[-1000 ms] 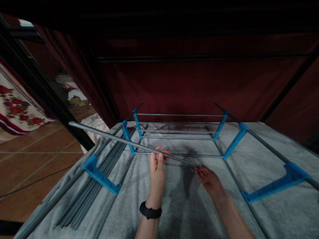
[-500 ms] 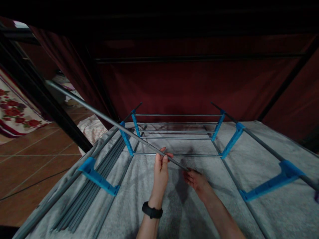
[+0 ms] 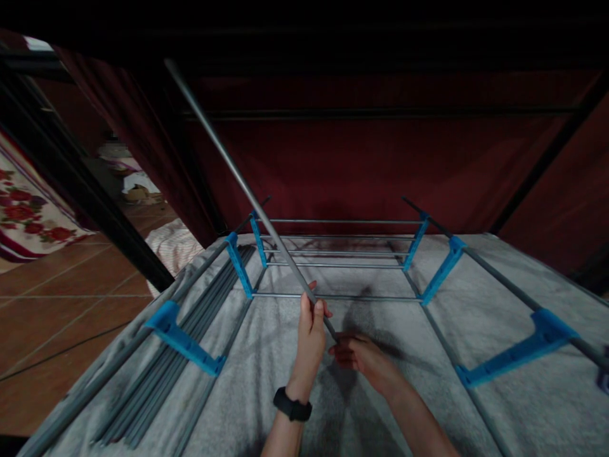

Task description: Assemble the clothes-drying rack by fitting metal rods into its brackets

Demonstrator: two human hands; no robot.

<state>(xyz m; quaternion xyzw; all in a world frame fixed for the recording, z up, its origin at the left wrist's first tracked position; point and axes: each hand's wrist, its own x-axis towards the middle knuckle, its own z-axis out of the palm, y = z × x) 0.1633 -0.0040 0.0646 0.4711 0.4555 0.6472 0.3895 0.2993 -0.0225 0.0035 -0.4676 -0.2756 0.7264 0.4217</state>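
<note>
A long grey metal tube (image 3: 240, 179) slants from the upper left down to my hands. My left hand (image 3: 313, 324), with a black band on its wrist, is closed around the tube near its lower end. At that lower end my right hand (image 3: 354, 352) has its fingers closed on the tip, which they partly cover. Beyond and around my hands lies a rack frame of grey tubes with blue plastic brackets (image 3: 240, 265). Several thin crossbars (image 3: 333, 266) join its two sides at the far end.
Several loose grey tubes (image 3: 190, 343) lie bundled on the left of the grey blanket (image 3: 371, 419). Larger blue brackets (image 3: 185, 339) stand on both near sides. A dark post (image 3: 118, 216) rises at the left, and a dark red curtain (image 3: 333, 165) hangs behind.
The tube has swung to a steeper angle, its far end moving up and to the right. My right hand has shifted slightly left, closer to my left hand.
</note>
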